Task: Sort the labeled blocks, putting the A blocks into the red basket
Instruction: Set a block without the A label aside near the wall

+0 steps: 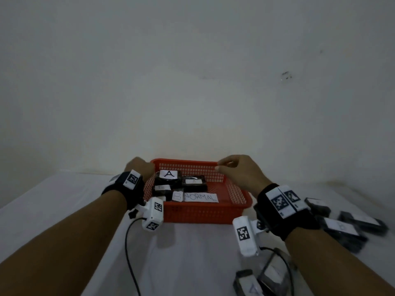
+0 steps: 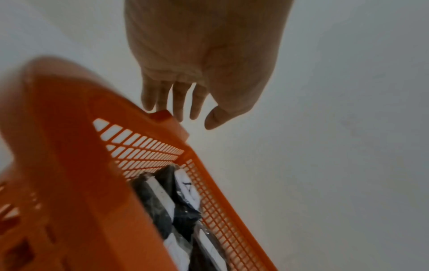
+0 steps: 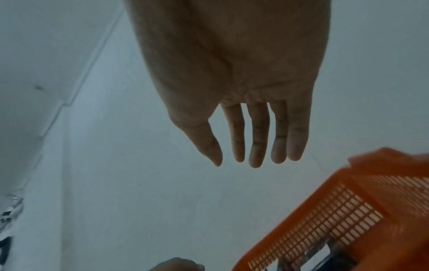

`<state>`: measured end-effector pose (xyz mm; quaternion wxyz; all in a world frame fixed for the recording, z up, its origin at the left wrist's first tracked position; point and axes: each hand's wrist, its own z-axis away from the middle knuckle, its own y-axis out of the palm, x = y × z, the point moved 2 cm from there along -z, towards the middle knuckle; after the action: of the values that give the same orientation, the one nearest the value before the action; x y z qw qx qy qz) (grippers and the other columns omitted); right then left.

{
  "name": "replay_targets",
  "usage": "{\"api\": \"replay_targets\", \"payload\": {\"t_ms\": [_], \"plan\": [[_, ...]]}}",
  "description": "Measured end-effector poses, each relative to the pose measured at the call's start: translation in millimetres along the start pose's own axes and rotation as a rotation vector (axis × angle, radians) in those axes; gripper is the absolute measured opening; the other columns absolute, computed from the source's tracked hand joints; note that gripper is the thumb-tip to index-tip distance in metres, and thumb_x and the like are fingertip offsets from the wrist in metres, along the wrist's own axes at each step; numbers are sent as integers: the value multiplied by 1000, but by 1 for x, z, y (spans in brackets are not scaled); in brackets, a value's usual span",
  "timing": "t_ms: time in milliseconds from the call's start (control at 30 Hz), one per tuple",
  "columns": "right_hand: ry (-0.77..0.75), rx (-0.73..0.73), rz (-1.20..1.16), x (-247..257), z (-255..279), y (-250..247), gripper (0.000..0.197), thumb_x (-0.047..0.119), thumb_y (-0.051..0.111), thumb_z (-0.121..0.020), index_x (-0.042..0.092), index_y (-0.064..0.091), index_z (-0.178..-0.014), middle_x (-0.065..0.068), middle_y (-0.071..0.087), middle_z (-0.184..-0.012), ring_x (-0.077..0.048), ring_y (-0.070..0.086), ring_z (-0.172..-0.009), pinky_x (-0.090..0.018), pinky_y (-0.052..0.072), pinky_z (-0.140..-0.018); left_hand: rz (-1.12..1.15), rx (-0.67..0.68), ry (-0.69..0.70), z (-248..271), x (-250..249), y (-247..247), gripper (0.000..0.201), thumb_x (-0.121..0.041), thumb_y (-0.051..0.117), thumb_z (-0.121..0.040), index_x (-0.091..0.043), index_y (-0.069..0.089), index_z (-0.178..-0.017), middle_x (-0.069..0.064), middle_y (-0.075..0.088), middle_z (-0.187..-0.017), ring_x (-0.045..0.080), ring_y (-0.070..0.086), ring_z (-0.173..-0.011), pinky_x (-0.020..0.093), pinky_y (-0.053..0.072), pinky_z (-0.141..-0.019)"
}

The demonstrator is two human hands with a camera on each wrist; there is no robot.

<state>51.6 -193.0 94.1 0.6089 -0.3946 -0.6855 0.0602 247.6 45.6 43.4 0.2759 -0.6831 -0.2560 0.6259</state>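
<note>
The red basket (image 1: 205, 212) stands in the middle of the white table. Black blocks lie in its left half, one with a clear A label (image 1: 168, 174) and another (image 1: 194, 182) beside it. Paper slips reading B and NORMAL lie in the basket near its front wall. My left hand (image 1: 140, 166) hangs by the basket's far left corner (image 2: 167, 117), fingers straight and holding nothing. My right hand (image 1: 224, 165) hovers over the far right rim (image 3: 348, 210), and its fingers (image 3: 257, 146) are straight and hold nothing.
Several more black labeled blocks (image 1: 339, 228) lie on the table to the right of the basket. Two others, one marked A (image 1: 250, 285), sit near the front edge under my right forearm. A black cable (image 1: 128, 253) trails from the left wrist. A white wall rises behind the table.
</note>
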Motion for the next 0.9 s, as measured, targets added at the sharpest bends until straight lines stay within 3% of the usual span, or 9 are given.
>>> {"api": "replay_targets", "payload": {"t_ms": [100,167,233,300,400,533,667,800,900], "plan": [[-18,-7,-12,-7,36,-35,19,32,78,-92,23,76,-108,1,74,-100,-14,73,-88,-25,55,-70,3,-133,184,31,-27,-13,40,-22,58,-95,-7,64,-131,15,65,-134,32,63,-118,35,47,-99],[-8,4,-30,-18,57,-54,22,31,78,-92,24,75,-112,2,76,-100,-12,73,-90,-30,59,-78,57,-126,322,63,-51,-12,36,-19,58,-95,-11,67,-129,10,69,-128,26,65,-107,30,48,-90],[15,14,-39,-32,75,-71,27,32,79,-90,25,74,-115,3,77,-102,-14,73,-98,-39,59,-92,95,-54,438,99,-72,-5,32,-18,58,-96,-12,70,-125,7,72,-122,17,64,-95,24,46,-80],[40,30,-31,-48,92,-85,30,30,80,-89,26,72,-117,3,77,-107,-16,73,-101,-43,58,-97,99,53,516,138,-90,5,28,-21,60,-97,-15,71,-122,2,72,-118,13,64,-94,18,47,-72],[74,80,51,-74,115,-98,39,24,82,-88,29,67,-124,5,74,-118,-16,71,-108,-42,57,-100,75,226,594,192,-107,33,27,-24,65,-95,-18,73,-120,-1,73,-117,11,68,-98,24,55,-86],[128,258,282,-107,143,-103,63,32,80,-89,32,53,-145,8,61,-143,-18,56,-132,-38,50,-109,-69,452,633,250,-113,79,43,-34,68,-95,-15,66,-133,1,71,-125,11,67,-104,20,49,-87],[145,362,458,-126,155,-102,73,34,80,-90,30,45,-153,5,51,-156,-19,50,-141,-31,44,-108,-382,555,611,285,-110,119,64,-54,65,-91,-10,61,-137,5,66,-133,21,63,-120,32,51,-99],[113,470,593,-135,155,-90,84,27,85,-85,25,42,-158,2,45,-161,-21,43,-148,-30,36,-114,-499,633,579,308,-109,144,57,-58,70,-86,-8,69,-113,10,71,-110,25,67,-104,32,50,-77],[75,518,649,-138,151,-80,86,25,87,-82,23,44,-157,-2,49,-159,-23,47,-146,-30,36,-117,-558,616,578,315,-110,154,53,-57,73,-83,-11,69,-108,10,71,-105,25,68,-100,28,47,-73]]}}
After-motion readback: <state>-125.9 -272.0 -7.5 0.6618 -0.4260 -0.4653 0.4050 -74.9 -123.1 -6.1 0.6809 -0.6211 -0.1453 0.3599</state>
